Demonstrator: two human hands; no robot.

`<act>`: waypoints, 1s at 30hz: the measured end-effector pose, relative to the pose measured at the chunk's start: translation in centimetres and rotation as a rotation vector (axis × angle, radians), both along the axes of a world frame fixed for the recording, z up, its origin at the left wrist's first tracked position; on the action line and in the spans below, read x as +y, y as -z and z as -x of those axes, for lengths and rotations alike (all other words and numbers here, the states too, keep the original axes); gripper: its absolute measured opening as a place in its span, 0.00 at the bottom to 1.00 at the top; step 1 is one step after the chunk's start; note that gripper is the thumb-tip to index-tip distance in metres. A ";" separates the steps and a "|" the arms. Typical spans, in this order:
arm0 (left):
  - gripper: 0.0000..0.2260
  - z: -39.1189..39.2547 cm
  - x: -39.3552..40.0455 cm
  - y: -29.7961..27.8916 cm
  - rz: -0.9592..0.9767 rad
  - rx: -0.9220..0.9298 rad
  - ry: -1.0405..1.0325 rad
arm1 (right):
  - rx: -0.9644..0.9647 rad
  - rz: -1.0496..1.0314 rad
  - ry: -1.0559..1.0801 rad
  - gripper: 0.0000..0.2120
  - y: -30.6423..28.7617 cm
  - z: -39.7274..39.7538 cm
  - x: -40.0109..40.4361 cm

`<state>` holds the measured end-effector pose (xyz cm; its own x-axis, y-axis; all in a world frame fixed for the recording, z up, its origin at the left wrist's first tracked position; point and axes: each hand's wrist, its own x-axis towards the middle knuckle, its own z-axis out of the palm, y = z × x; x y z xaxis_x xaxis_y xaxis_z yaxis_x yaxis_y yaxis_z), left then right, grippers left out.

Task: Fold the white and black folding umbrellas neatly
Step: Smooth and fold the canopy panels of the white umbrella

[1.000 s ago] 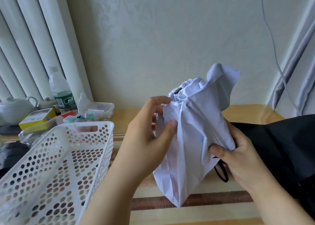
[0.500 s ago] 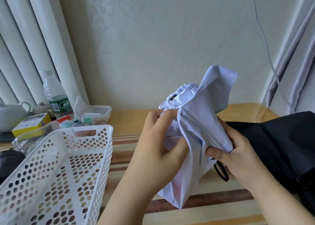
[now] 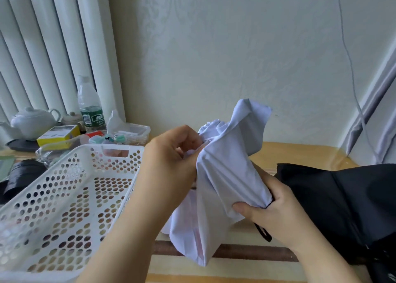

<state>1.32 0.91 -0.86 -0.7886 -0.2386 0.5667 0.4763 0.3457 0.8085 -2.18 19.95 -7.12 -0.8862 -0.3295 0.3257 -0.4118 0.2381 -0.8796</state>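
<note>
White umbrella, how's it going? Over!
Both hands, left and right, grip the white umbrella, cloth still loose. Black umbrella waits at right. Basket at left, nothing blocking.

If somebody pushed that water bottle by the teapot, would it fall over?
Probably yes. The water bottle stands upright and is tall and narrow, so a push near its top would likely tip it. It looks like thin clear plastic, so it is likely light, though how much water it holds is hard to tell. On its side, its round body would probably roll.
</note>
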 end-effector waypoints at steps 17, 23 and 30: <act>0.11 0.1 1.9 0.8 0.180 0.058 0.118 | -0.246 0.509 -0.002 0.16 -0.4 0.9 1.5; 0.18 0.2 2.0 1.1 0.492 0.261 -0.225 | -0.235 0.467 -0.111 0.17 -0.1 0.6 0.9; 0.03 -0.3 2.6 0.7 0.636 0.333 -0.403 | -0.257 0.493 -0.196 0.18 0.1 0.4 0.6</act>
